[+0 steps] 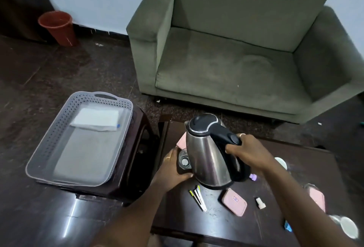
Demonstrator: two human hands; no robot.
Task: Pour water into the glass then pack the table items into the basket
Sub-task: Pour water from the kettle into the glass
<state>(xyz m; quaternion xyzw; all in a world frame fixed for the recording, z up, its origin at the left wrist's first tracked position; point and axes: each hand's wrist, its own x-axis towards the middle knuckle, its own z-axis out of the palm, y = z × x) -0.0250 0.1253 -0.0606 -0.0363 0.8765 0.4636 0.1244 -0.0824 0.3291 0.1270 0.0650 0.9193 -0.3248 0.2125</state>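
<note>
Right hand (248,149) curled round the black handle of the stainless steel electric kettle (204,160). The kettle is lifted and tilted, spout side over the clear drinking glass (184,161). Left hand (171,170) wraps the glass, which stands on the dark wooden bench (216,229). Water flow not discernible. Grey perforated plastic basket (57,128) sits left of the bench on a dark stool (141,144), with white folded paper (96,118) inside. Pink flat case (234,201) lies on the bench near the kettle.

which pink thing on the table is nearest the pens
The pink case lying just right of the pens, in front of the kettle. The pink object sits behind the kettle, and the pink container is far off to the right.
</note>
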